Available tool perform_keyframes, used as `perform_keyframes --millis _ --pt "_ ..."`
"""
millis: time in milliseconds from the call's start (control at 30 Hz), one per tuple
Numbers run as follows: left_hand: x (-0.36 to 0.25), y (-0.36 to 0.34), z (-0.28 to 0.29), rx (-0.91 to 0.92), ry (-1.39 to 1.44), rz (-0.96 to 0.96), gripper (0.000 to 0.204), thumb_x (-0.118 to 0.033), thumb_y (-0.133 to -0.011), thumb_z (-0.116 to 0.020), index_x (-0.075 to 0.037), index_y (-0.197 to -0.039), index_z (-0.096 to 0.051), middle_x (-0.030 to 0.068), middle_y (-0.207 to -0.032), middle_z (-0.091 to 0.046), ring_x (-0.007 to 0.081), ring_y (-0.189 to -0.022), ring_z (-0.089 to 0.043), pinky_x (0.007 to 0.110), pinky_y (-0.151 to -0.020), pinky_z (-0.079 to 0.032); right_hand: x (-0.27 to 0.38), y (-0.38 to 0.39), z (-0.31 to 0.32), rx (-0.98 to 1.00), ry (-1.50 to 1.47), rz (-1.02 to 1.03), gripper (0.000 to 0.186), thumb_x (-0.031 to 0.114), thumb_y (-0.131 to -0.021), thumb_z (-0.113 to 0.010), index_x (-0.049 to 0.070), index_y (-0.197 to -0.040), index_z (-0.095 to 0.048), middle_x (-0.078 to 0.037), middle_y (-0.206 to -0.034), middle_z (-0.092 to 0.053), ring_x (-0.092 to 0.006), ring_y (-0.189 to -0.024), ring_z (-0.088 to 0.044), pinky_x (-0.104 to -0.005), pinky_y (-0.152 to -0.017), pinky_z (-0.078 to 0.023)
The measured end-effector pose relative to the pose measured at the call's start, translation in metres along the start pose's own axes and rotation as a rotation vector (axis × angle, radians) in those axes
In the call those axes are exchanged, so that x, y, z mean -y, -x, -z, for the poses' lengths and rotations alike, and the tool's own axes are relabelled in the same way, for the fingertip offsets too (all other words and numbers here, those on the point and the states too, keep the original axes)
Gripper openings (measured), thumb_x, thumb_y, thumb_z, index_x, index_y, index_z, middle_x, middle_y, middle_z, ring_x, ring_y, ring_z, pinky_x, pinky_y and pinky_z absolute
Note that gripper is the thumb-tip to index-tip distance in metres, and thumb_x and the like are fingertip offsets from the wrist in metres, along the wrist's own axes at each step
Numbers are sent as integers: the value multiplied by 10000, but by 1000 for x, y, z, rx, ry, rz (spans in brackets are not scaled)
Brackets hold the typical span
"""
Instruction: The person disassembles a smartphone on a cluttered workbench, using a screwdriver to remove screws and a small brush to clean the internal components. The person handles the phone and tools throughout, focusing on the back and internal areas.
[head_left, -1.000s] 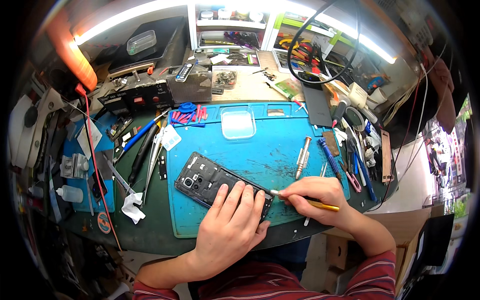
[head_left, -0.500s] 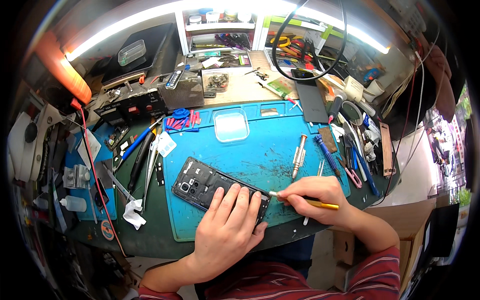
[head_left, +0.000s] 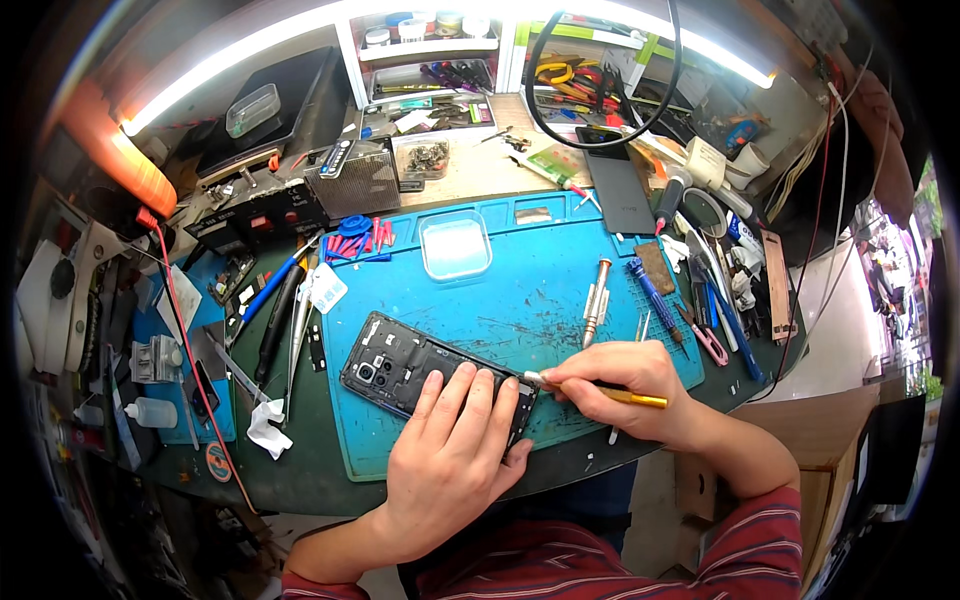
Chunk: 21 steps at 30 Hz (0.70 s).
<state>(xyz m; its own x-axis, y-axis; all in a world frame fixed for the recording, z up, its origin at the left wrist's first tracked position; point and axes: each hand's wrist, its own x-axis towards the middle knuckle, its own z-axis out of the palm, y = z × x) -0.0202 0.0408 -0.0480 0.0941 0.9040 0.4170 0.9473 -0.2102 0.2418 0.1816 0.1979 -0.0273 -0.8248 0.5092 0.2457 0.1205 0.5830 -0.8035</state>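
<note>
A smartphone (head_left: 400, 365) with its back cover off lies at a slant on the blue work mat (head_left: 400, 290), its black inner frame and camera cluster facing up. My left hand (head_left: 450, 450) holds it down, fingers laid across its right half and thumb by its near edge. That part of the phone is hidden under the fingers. Between thumb and fingers my right hand (head_left: 630, 390) pinches a slim gold-handled tool (head_left: 640, 398). Its whitish tip sits at the phone's far right edge; whether it touches is too small to tell.
Behind the phone stands a clear plastic box (head_left: 455, 245). Two screwdrivers, one silver (head_left: 597, 303) and one blue (head_left: 655, 300), lie beyond my right hand. Tweezers (head_left: 300, 330) and a crumpled white tissue (head_left: 268, 428) are on the left. A grey phone back panel (head_left: 622, 195) lies at the far right.
The tool's tip and my right hand have shifted slightly up and left along the phone's edge. My left hand stays on the phone. The whole view has moved a little.
</note>
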Motion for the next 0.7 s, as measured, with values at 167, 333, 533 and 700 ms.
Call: perform_keyframes --millis 167,333,533,700 --pt "-1 -1 0 -1 6 4 573 -277 -837 -843 -20 -1339 -736 207 -1349 -676 388 -1294 -664 565 -1124 -545 -4 -1 0 7 -10 44 176 34 -958 -769 -4 -1123 -816 -133 -1021 -822 -277 -878 -801 -348 -788 -628" --pt "0 1 0 -11 5 8 567 -284 -837 -842 -21 -1329 -740 199 -1337 -682 378 -1290 -667 562 -1122 -547 -3 -8 -3 16 7 83 195 51 -969 -775 3 -1154 -813 -137 -1018 -820 -275 -883 -800 -351 -783 -627" --pt "0 1 -2 -23 -11 -1 589 -295 -830 -846 -19 -1340 -738 192 -1340 -685 359 -1292 -669 548 -1124 -549 1 -25 -12 22 58 106 185 87 -994 -757 6 -1150 -813 -141 -996 -815 -290 -885 -795 -370 -779 -616" --pt "0 1 -2 -21 -25 6 642 -305 -820 -854 -9 -1375 -726 201 -1372 -675 352 -1326 -655 532 -1141 -537 3 -54 -26 37 27 102 188 117 -1014 -729 -11 -1126 -811 -166 -979 -809 -322 -878 -791 -381 -773 -619"
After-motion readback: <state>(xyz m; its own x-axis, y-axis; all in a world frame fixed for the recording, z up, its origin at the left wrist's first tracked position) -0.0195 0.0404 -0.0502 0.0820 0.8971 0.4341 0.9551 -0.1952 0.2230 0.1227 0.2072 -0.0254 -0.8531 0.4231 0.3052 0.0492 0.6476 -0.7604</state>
